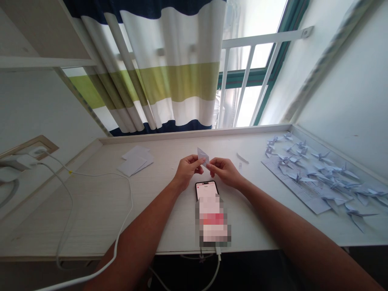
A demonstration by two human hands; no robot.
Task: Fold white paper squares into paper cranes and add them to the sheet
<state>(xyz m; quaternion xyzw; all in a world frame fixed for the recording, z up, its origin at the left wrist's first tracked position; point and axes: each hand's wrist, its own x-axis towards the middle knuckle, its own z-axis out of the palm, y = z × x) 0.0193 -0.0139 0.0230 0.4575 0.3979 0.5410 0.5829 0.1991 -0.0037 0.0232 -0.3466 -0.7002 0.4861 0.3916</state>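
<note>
Lying at 6 o'clock nr the front edge of the desk (169, 218), a phone (212, 214) has a white cable (218, 255) in its near end; most of its screen is blurred. Just past it, approx. mid-desk, is a small folded paper (202, 156), held up w/ its pointed tip twd 12. From where I stand, the left hand (184, 171) has thumb & fingers pinched on its lower left; the right hand (226, 171) has fingertips closed on the lower right corner. A curved paper scrap (242, 158) lies nr the right hand at 3. Flat papers (133, 165) overlap at 9. Also at 3, well apart, a bunch of paper birds (298, 178) sits, some on a marked sheet (306, 198). Farther off, wall plugs (22, 161) at 9, a striped curtain (178, 81) at 11–12, & a white window rail (266, 39) at 1.
</note>
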